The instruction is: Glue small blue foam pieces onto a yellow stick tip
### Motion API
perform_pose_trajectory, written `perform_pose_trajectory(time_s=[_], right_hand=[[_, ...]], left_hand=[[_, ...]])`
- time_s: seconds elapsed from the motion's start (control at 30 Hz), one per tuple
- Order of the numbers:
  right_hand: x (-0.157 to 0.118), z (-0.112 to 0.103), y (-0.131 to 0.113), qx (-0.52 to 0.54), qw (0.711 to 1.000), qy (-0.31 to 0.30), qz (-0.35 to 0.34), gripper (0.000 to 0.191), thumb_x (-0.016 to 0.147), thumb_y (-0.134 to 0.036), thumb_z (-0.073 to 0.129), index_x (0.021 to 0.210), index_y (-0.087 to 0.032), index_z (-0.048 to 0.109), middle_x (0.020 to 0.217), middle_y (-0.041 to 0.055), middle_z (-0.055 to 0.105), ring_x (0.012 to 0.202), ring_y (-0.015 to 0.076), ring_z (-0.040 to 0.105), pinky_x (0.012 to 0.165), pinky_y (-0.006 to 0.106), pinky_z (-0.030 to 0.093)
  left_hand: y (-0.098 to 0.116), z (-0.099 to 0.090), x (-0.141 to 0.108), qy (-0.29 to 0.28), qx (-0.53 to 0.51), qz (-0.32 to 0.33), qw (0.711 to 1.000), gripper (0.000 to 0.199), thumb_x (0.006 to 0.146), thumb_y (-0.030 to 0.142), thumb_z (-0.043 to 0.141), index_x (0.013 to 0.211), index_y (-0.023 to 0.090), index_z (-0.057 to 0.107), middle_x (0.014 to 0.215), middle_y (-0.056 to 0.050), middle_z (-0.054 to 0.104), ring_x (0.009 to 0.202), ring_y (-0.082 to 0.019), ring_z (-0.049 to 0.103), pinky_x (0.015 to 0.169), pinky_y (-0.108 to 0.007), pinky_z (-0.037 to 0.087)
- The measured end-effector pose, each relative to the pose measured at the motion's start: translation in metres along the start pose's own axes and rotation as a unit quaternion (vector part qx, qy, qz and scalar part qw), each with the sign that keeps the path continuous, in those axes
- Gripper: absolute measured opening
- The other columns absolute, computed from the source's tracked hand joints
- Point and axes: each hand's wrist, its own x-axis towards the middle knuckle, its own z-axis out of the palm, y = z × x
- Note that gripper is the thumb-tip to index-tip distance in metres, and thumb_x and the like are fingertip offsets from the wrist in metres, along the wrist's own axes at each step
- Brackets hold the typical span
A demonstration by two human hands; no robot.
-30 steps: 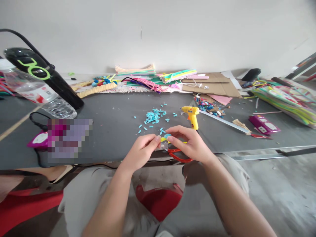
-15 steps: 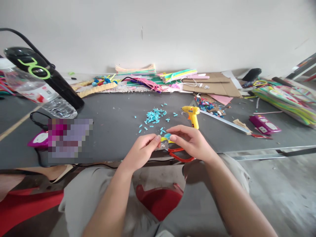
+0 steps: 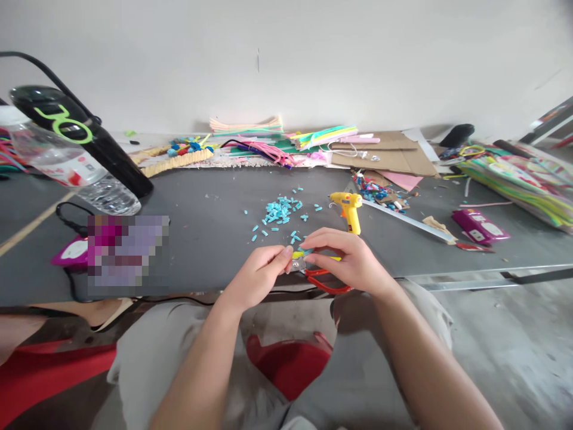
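Over the table's front edge, my left hand is closed, thumb against forefinger, on a small yellow piece; its kind is unclear. Opposite it, my right hand pinches a small light-blue piece, mostly covered by the fingertips and touching or nearly touching the yellow one. Beneath both hands lies a pair of red-handled scissors, its metal pivot showing between them and its blades largely hidden. Just beyond the fingers is a pile of short turquoise pieces, with several scattered around it.
A yellow glue gun lies right of the pile, with a long whitish strip beside it. Pipe cleaner bundles and cardboard line the wall. At left are a plastic bottle, a black cylinder and a purple box.
My right fingers have closed further over the light-blue piece, so less of it shows. More yellow is visible beneath the right hand. The left hand has hardly moved.
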Motion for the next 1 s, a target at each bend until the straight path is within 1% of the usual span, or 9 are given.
perform_pose_trajectory(time_s=[0.13, 0.27, 0.4, 0.47, 0.6, 0.63, 0.7, 0.8, 1.0], right_hand=[[0.0010, 0.0007, -0.0013, -0.007, 1.000, 0.012, 0.002, 0.014, 0.091, -0.028, 0.070, 0.103, -0.023, 0.075, 0.101, 0.0068, 0.074, 0.094, 0.0208, 0.070, 0.086, 0.037, 0.059], [0.0010, 0.0024, -0.0011, -0.005, 1.000, 0.023, 0.011, 0.012, 0.091, -0.028, 0.070, 0.100, -0.022, 0.074, 0.099, 0.0059, 0.074, 0.092, 0.0195, 0.069, 0.083, 0.035, 0.058], [0.0000, 0.0034, 0.0009, 0.005, 0.998, 0.048, 0.046, 0.013, 0.092, -0.032, 0.069, 0.099, -0.022, 0.075, 0.097, 0.0059, 0.073, 0.088, 0.0189, 0.068, 0.079, 0.034, 0.059], [-0.0007, 0.0023, 0.0016, 0.022, 0.997, 0.049, 0.055, 0.017, 0.090, -0.034, 0.071, 0.102, -0.023, 0.075, 0.100, 0.0065, 0.072, 0.090, 0.0192, 0.068, 0.080, 0.034, 0.060], [-0.0019, -0.0018, 0.0021, 0.070, 0.996, 0.003, 0.048, 0.053, 0.079, -0.032, 0.083, 0.129, -0.026, 0.067, 0.124, 0.0079, 0.066, 0.104, 0.0212, 0.068, 0.094, 0.038, 0.060], [-0.0021, -0.0025, 0.0022, 0.073, 0.996, -0.003, 0.048, 0.058, 0.079, -0.031, 0.083, 0.133, -0.027, 0.064, 0.129, 0.0078, 0.063, 0.108, 0.0216, 0.067, 0.098, 0.039, 0.059], [-0.0025, -0.0030, 0.0026, 0.069, 0.997, 0.003, 0.044, 0.052, 0.082, -0.029, 0.080, 0.132, -0.028, 0.065, 0.129, 0.0074, 0.063, 0.110, 0.0215, 0.066, 0.100, 0.039, 0.058], [-0.0033, -0.0015, 0.0041, 0.071, 0.996, 0.014, 0.048, 0.042, 0.085, -0.029, 0.076, 0.127, -0.026, 0.068, 0.120, 0.0074, 0.067, 0.099, 0.0194, 0.069, 0.094, 0.038, 0.061], [-0.0031, 0.0070, 0.0076, 0.097, 0.986, 0.014, 0.134, 0.063, 0.077, -0.031, 0.083, 0.135, -0.025, 0.059, 0.115, 0.0063, 0.067, 0.093, 0.0182, 0.070, 0.089, 0.035, 0.061]], left_hand=[[-0.0007, 0.0004, 0.0011, -0.001, -0.011, -0.004, 1.000, 0.051, 0.098, 0.060, 0.042, 0.070, 0.018, 0.050, 0.068, 0.002, 0.041, 0.062, -0.012, 0.033, 0.059, -0.027, 0.027], [0.0025, -0.0002, 0.0011, 0.017, -0.018, 0.000, 1.000, 0.049, 0.097, 0.059, 0.046, 0.073, 0.017, 0.055, 0.071, 0.002, 0.045, 0.065, -0.012, 0.038, 0.061, -0.026, 0.031], [0.0053, -0.0014, -0.0006, 0.038, -0.020, 0.013, 0.999, 0.036, 0.091, 0.055, 0.061, 0.095, 0.019, 0.064, 0.074, 0.002, 0.050, 0.067, -0.012, 0.044, 0.062, -0.024, 0.037], [0.0057, -0.0020, -0.0012, 0.045, -0.019, 0.017, 0.999, 0.035, 0.090, 0.053, 0.063, 0.101, 0.020, 0.064, 0.075, 0.002, 0.052, 0.067, -0.012, 0.046, 0.062, -0.024, 0.038], [0.0055, -0.0035, -0.0014, 0.049, 0.007, 0.031, 0.998, 0.034, 0.094, 0.050, 0.058, 0.088, 0.018, 0.066, 0.074, 0.001, 0.053, 0.067, -0.012, 0.045, 0.061, -0.024, 0.035], [0.0053, -0.0039, -0.0014, 0.050, 0.014, 0.033, 0.998, 0.034, 0.094, 0.050, 0.057, 0.087, 0.018, 0.066, 0.073, 0.001, 0.053, 0.068, -0.012, 0.045, 0.061, -0.024, 0.035], [0.0049, -0.0045, -0.0014, 0.051, 0.020, 0.036, 0.998, 0.034, 0.095, 0.049, 0.057, 0.086, 0.018, 0.067, 0.074, 0.001, 0.054, 0.069, -0.012, 0.045, 0.062, -0.024, 0.035], [0.0044, -0.0048, -0.0017, 0.052, 0.022, 0.034, 0.998, 0.037, 0.095, 0.051, 0.056, 0.084, 0.017, 0.066, 0.073, 0.001, 0.054, 0.068, -0.012, 0.044, 0.062, -0.024, 0.035], [0.0051, -0.0021, -0.0019, 0.057, 0.002, 0.032, 0.998, 0.036, 0.095, 0.051, 0.056, 0.082, 0.018, 0.063, 0.070, 0.003, 0.047, 0.066, -0.011, 0.041, 0.059, -0.023, 0.033]])
